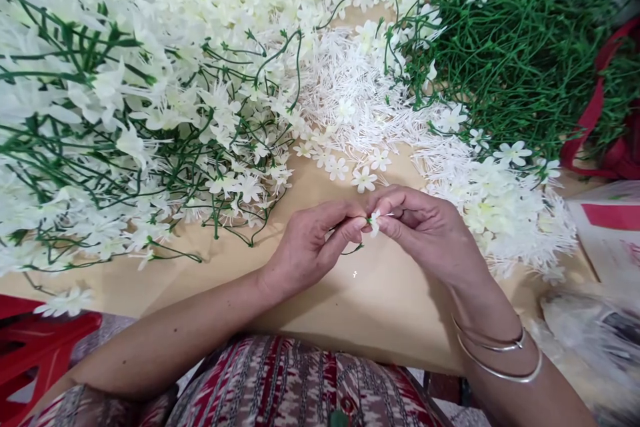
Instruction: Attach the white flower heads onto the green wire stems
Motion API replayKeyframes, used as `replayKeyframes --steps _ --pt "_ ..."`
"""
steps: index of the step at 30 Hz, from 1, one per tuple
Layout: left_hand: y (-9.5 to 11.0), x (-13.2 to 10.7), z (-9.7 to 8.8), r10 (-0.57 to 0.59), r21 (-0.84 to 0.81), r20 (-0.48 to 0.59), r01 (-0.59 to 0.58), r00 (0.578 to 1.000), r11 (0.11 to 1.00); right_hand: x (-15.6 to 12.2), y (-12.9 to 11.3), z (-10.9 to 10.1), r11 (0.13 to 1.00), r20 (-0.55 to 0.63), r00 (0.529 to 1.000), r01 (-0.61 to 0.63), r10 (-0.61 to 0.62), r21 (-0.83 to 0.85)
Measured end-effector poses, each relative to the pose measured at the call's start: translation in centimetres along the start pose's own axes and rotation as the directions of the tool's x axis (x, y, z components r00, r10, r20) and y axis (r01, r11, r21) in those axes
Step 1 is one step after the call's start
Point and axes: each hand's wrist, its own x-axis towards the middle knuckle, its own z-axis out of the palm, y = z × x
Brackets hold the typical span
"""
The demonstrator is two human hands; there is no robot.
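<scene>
My left hand (315,240) and my right hand (425,227) meet above the tan board (350,307), fingertips pinched together. Between them is a small white artificial flower (375,221). A thin green stem (353,251) curls out below my left fingers. My right fingers close on the flower and a fine white stamen piece. Two silver bangles (500,357) ring my right wrist.
Assembled white flowers on green stems (110,133) pile at the left. Loose white stamen pieces (350,87) and petals (500,187) lie ahead and right. Bare green stems (520,53) heap at the back right. A red stool (35,347) stands at lower left.
</scene>
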Motion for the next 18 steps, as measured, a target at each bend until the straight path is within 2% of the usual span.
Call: replayKeyframes --steps 8,18 --pt "-0.2 -0.16 0.04 0.025 0.05 -0.005 -0.025 1.0 0.998 0.07 -0.32 -0.07 1.0 0.047 0.999 -0.025 0.025 -0.004" --pt "0.17 0.24 -0.07 -0.031 -0.146 0.036 0.036 0.999 0.989 -0.02 0.04 -0.13 0.99 0.03 0.994 -0.111 0.108 0.092"
